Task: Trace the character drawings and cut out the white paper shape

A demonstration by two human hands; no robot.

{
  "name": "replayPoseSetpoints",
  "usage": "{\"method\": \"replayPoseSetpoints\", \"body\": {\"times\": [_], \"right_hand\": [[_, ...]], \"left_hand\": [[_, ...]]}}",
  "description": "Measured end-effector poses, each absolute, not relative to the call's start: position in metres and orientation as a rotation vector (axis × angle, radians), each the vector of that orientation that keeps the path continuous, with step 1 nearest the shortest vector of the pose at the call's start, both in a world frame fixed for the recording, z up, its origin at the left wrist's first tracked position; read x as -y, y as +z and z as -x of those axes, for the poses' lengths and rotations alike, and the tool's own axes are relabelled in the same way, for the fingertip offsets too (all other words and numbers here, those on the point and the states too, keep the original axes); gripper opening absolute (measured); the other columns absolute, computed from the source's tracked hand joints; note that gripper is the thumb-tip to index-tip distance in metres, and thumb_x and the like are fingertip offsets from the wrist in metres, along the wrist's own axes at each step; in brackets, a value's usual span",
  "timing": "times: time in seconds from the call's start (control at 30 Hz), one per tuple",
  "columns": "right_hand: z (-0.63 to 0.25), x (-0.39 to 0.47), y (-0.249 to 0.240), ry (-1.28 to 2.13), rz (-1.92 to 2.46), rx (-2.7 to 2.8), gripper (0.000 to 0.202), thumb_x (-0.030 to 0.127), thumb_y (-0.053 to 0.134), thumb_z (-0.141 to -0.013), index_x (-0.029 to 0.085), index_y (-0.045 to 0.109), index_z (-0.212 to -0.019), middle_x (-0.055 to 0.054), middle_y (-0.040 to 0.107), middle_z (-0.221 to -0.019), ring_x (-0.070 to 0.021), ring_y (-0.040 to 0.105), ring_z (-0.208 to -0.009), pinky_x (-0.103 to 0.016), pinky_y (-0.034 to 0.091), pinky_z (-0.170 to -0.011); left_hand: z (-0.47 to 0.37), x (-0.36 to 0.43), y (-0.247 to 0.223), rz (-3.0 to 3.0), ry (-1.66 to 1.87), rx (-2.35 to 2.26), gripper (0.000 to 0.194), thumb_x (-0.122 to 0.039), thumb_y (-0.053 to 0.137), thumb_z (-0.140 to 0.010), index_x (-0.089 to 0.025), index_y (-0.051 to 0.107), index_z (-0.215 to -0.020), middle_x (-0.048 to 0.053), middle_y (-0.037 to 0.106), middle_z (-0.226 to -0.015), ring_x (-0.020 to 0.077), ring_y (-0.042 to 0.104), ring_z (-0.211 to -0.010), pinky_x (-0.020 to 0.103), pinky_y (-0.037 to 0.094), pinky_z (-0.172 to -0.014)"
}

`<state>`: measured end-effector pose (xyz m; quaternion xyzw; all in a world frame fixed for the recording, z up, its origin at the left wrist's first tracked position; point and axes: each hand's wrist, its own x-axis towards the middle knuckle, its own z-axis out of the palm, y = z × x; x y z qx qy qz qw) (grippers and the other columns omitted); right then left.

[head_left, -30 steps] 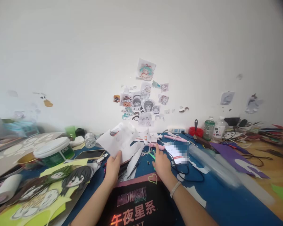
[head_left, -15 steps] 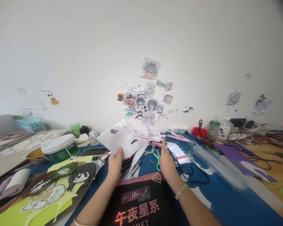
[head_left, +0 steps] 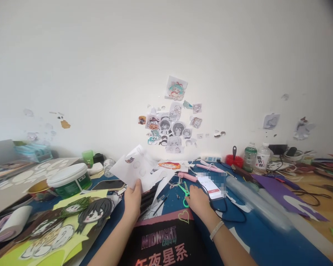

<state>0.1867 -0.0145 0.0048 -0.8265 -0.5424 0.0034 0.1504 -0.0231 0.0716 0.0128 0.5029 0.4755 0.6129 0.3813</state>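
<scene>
Pale wall (head_left: 224, 48) up ahead, dotted with cut-out cartoon pictures (head_left: 178, 129), and a crowded blue tabletop (head_left: 280, 240) below it. Now to the fingers! On the left hand (head_left: 132, 201) they're closed, thumb in front, pinching the lower edge of a white paper sheet (head_left: 135, 168), which tilts up and away from them; a small dark-and-orange drawing (head_left: 130, 160) sits on it, above and left of the thumb.

Over to the right hand (head_left: 199, 203): fingers curled, right up at the green scissors (head_left: 184, 190), blades on the side away from the knuckles. Gripping a handle? I cannot tell from this angle. Just past those fingertips lies a pink rod-shaped thing (head_left: 187, 177), and close by on their right a phone with a lit screen (head_left: 208, 183).

Nearer than both sets of fingers, between the forearms, a black case (head_left: 161, 225) reads MIDNIGHT. Moving out, left of the left fingers: a dark phone (head_left: 108, 184), flat, then a yellow sheet (head_left: 69, 255) carrying cut-out characters (head_left: 96, 212), and farther off a tub (head_left: 69, 181), green with a white lid. Well right of the right fingers, a clear plastic roll (head_left: 255, 203) and a purple sheet (head_left: 277, 188); behind them, two bottles (head_left: 250, 158) and a red bowl (head_left: 234, 161).
</scene>
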Motion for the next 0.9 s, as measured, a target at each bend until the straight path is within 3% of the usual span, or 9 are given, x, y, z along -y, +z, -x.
{"method": "replayPoseSetpoints", "body": {"times": [0.1,0.23,0.47,0.7,0.9], "right_hand": [[-0.187,0.017,0.001,0.024,2.391,1.712,0.029,0.02,0.054,-0.078,0.015,0.054,-0.107,-0.014,0.059,-0.108,-0.0294,0.057,-0.099,-0.035,0.044,-0.074],[-0.184,0.021,0.005,0.082,2.408,1.7,0.039,0.03,0.06,-0.074,0.015,0.055,-0.11,-0.016,0.057,-0.11,-0.0317,0.055,-0.101,-0.038,0.044,-0.076],[-0.166,0.012,0.007,0.011,2.482,1.547,0.03,0.018,0.059,-0.072,0.008,0.063,-0.099,-0.019,0.057,-0.106,-0.0305,0.056,-0.097,-0.036,0.045,-0.076],[-0.139,0.014,0.019,-0.317,2.283,1.408,0.03,0.002,0.038,-0.08,0.009,0.06,-0.098,-0.018,0.057,-0.096,-0.0287,0.057,-0.09,-0.041,0.044,-0.075],[-0.169,0.012,0.015,0.143,1.945,1.254,0.03,0.013,0.05,-0.075,0.01,0.056,-0.105,-0.016,0.052,-0.104,-0.019,0.058,-0.072,-0.033,0.045,-0.067]], "left_hand": [[0.022,-0.07,0.015,-1.214,1.571,-1.234,0.043,-0.038,0.048,-0.078,-0.009,0.055,-0.109,0.013,0.061,-0.114,0.0251,0.058,-0.104,0.036,0.048,-0.088],[0.021,-0.069,0.017,-1.206,1.573,-1.218,0.038,-0.037,0.049,-0.077,-0.01,0.057,-0.103,0.012,0.065,-0.107,0.0243,0.061,-0.098,0.037,0.048,-0.088],[0.021,-0.074,0.013,-1.298,1.638,-1.254,0.039,-0.043,0.052,-0.074,-0.012,0.058,-0.095,0.012,0.065,-0.102,0.0261,0.058,-0.101,0.039,0.043,-0.092],[0.022,-0.073,0.017,-1.425,1.688,-1.355,0.034,-0.04,0.052,-0.074,-0.013,0.058,-0.092,0.008,0.064,-0.097,0.026,0.056,-0.102,0.038,0.041,-0.095],[0.028,-0.076,0.02,-1.367,1.712,-1.487,0.028,-0.038,0.054,-0.071,-0.012,0.058,-0.081,0.009,0.065,-0.085,0.0284,0.059,-0.092,0.041,0.044,-0.087]]}}
